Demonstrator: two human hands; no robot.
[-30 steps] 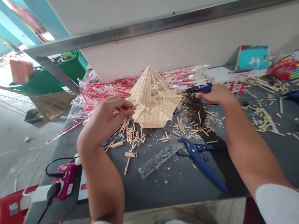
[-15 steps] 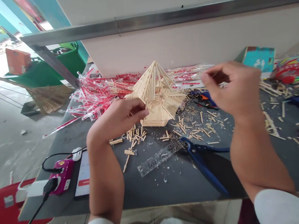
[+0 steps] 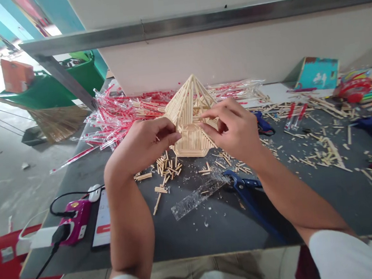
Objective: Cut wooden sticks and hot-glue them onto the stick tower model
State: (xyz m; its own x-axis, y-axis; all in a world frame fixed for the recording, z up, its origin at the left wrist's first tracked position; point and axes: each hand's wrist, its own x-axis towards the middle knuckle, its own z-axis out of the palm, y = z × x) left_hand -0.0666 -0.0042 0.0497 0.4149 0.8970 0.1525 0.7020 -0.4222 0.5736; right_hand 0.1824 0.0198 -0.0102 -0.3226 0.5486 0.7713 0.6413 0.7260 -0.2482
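Observation:
A small pavilion-like model built of pale wooden sticks, with a pointed roof and a many-sided base, stands on the dark tabletop. My left hand is closed in a pinch at its left edge, thumb and forefinger against the sticks. My right hand is at the model's right side, fingers curled and thumb close to the forefinger, in front of the opening under the roof. Whatever those fingertips hold is too small to make out. The right hand hides part of the model's right side.
Blue-handled pliers and a clear ruler lie in front. Cut stick pieces are scattered about. Red-and-clear plastic wrappers pile up behind. A phone and a pink power adapter with cables sit at left.
My right hand has come in leftward and down from the air at right to the model's right side. My left hand keeps its place at the model's left edge.

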